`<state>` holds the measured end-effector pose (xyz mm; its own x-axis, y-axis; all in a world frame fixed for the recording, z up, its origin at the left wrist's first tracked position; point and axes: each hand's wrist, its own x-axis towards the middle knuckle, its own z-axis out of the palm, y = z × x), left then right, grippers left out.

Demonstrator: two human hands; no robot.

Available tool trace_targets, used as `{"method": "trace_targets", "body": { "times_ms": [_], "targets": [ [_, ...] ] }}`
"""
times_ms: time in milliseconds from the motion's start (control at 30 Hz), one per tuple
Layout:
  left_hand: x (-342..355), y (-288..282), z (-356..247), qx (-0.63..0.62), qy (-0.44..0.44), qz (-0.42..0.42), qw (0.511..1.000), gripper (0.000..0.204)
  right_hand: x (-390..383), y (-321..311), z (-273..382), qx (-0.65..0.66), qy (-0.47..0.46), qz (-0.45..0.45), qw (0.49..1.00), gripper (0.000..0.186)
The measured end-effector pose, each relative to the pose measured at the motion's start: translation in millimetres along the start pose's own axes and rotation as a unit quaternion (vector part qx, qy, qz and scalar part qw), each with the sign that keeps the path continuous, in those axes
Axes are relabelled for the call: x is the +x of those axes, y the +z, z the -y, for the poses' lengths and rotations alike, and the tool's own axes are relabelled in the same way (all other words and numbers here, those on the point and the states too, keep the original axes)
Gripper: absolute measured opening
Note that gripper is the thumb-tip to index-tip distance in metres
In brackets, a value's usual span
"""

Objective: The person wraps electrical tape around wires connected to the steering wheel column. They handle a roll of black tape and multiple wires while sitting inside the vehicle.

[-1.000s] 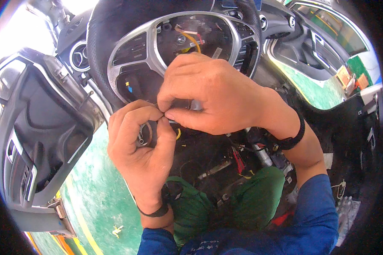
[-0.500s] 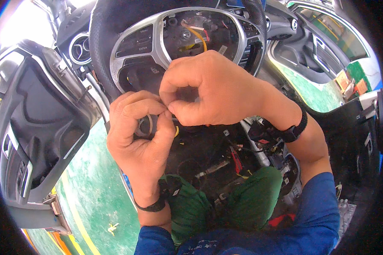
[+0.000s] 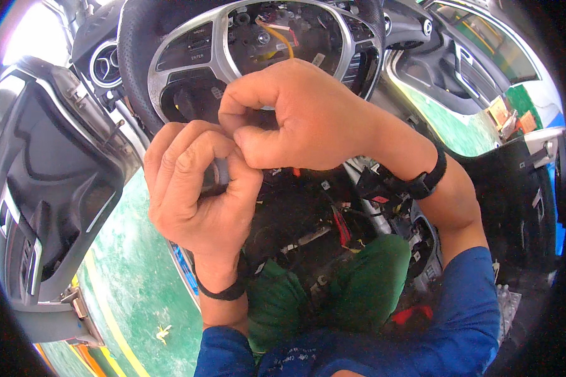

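My left hand (image 3: 198, 188) and my right hand (image 3: 314, 119) meet fingertip to fingertip in front of a car's steering wheel (image 3: 135, 66). Thumb and index finger of each are pinched together, and the pinches touch. What they hold, if anything, is hidden between the fingertips. Through the loop of my left fingers shows a pale, curved surface (image 3: 217, 173); I cannot tell whether it is held or lies behind. The wheel has a grey trim frame, and its centre is opened up, with a yellow cable (image 3: 282, 39) hanging in it.
An open door (image 3: 63, 169) stands on the left, another (image 3: 465, 69) at the far right. The stripped cabin floor (image 3: 289, 213) holds loose wires, a red strip (image 3: 341, 227) and a metal bar (image 3: 378, 221). My green-clad knees (image 3: 371, 283) are below my hands.
The view has shifted, so the wheel sits slightly higher and further left. My hands stay pinched together; the left has turned a little, and its fingers are closer to the right hand.
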<state>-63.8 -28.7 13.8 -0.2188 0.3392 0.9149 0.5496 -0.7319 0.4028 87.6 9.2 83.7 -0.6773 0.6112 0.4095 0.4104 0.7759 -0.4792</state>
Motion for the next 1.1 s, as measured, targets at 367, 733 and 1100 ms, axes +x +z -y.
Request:
{"method": "trace_targets", "body": {
  "times_ms": [367, 733, 1100],
  "targets": [
    [-0.4, -6.8, -7.1, -0.030, -0.057, 0.027, 0.998, 0.014, 1.9, 9.6, 3.2, 0.051, 0.044, -0.076, 0.995, 0.024],
    [-1.0, -7.9, -7.9, -0.182, -0.287, 0.048, 0.939, 0.014, -17.8, 1.9, 8.3, 0.025, 0.067, -0.052, 0.996, 0.013],
    [-4.0, -9.1, 6.3, -0.146, -0.192, 0.076, 0.967, 0.014, -16.7, -8.3, 12.1, -0.028, 0.062, -0.101, 0.993, 0.019]
  ]
}}
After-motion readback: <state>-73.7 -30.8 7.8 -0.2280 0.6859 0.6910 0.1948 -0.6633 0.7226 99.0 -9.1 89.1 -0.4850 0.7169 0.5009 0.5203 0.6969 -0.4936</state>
